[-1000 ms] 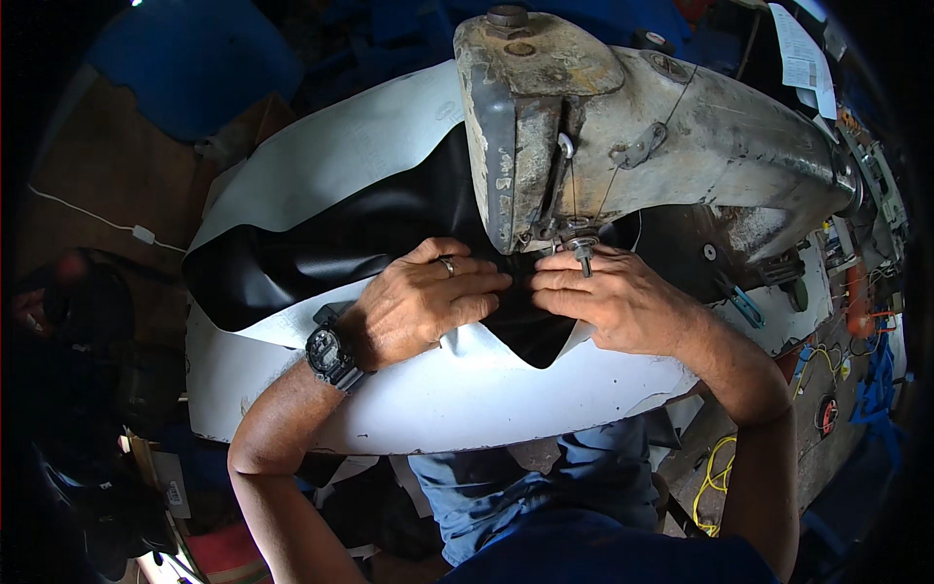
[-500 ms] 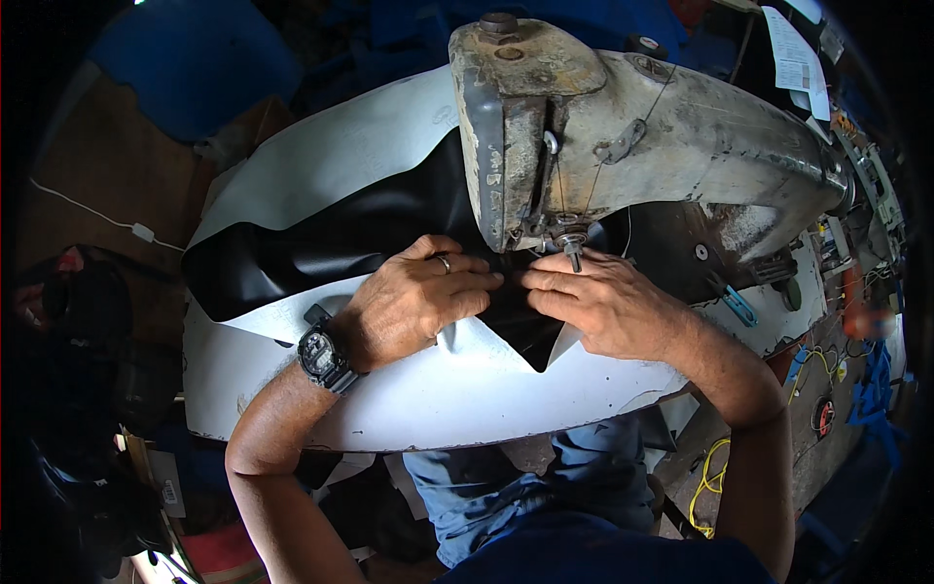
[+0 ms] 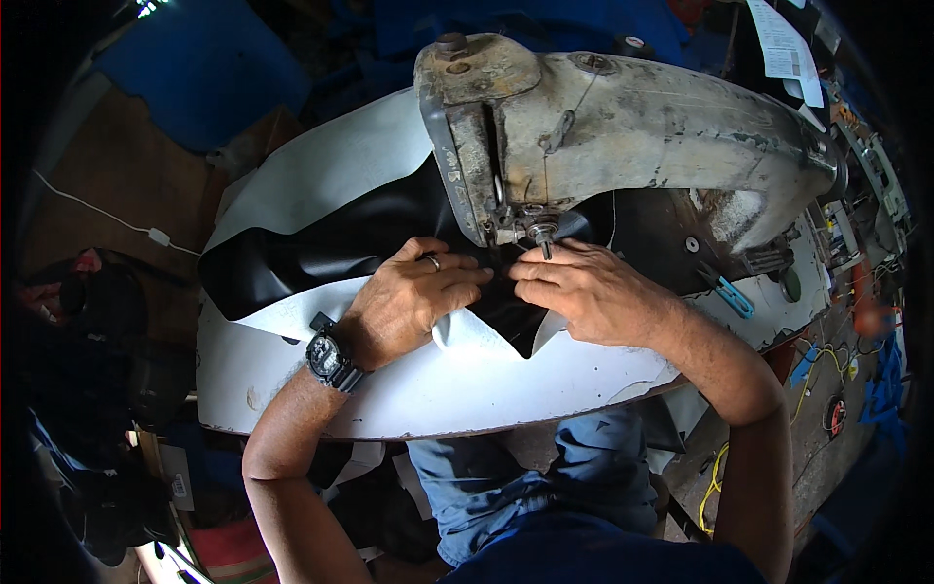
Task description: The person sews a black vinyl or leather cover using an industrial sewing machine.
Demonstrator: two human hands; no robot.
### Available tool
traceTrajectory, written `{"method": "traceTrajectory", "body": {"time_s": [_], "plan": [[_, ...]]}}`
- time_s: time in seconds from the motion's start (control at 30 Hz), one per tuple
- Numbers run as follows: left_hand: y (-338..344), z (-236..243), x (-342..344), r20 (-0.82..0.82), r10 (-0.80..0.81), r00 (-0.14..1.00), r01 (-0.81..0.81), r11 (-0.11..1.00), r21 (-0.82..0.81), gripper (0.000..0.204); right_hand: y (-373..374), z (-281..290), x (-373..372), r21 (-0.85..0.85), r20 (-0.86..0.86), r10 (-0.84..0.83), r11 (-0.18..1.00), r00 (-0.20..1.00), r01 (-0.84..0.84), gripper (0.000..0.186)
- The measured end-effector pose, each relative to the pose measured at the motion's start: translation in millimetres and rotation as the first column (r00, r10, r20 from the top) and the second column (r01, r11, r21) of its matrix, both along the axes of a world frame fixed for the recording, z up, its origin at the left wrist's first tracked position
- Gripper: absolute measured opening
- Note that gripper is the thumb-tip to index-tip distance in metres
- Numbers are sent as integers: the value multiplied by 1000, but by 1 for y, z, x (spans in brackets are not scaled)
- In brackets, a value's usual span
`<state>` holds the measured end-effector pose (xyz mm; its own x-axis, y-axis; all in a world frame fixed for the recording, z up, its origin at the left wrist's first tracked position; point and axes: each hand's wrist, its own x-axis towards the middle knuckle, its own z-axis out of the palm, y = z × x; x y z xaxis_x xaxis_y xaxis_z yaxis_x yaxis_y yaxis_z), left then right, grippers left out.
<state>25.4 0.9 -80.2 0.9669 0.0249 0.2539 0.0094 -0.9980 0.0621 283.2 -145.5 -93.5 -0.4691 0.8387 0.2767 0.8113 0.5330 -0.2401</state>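
A black leather-like sheet with a pale backing (image 3: 321,229) lies folded under the head of a worn grey sewing machine (image 3: 623,127). My left hand (image 3: 413,297), with a ring and a black wristwatch (image 3: 331,358), rests palm down on the sheet, left of the needle area. Its fingers are stretched toward the needle and pressed on the sheet. My right hand (image 3: 584,292) lies on the sheet's other side, close under the machine head, fingers extended and slightly bent. The fingertips of both hands nearly meet. The machine head partly hides the needle and the stitching spot.
The white table (image 3: 486,394) has a chipped, curved edge. Small blue-handled snips (image 3: 730,297) lie right of my right hand. Yellow cord (image 3: 715,487) and other clutter cover the floor at right. A white cable (image 3: 107,214) runs along the left side.
The view has shifted, so the machine head appears farther left and slightly lower. Both hands stay by the needle area, pressed on the sheet, with little change in their pose.
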Motion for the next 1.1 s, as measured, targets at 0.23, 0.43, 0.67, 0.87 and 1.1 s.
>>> {"method": "traceTrajectory", "body": {"time_s": [0.23, 0.43, 0.67, 0.87, 1.1], "plan": [[-4, 4, 2, 4, 27, 1000, -27, 1000, -9, 27, 3, 1, 1, 11, -28, 3, 1000, 1000, -3, 26], [-7, 3, 2, 21, 49, 999, -49, 999, 0, 27, 6, -4, 3, 19, -35, 8, 1000, 999, -7, 26], [-10, 2, 2, 1, 73, 997, -73, 996, 44, 30, 10, -7, 7, -2, -10, -19, 1000, 1000, 19, 30], [-21, -2, 2, 18, 161, 987, -162, 985, 61, 30, 10, -9, 5, 102, 65, 14, 995, 998, -21, 34], [-39, -12, 11, 97, 233, 967, -243, 965, 99, 40, 5, -11, -4, 186, 21, 53, 981, 998, -56, 36]]}}
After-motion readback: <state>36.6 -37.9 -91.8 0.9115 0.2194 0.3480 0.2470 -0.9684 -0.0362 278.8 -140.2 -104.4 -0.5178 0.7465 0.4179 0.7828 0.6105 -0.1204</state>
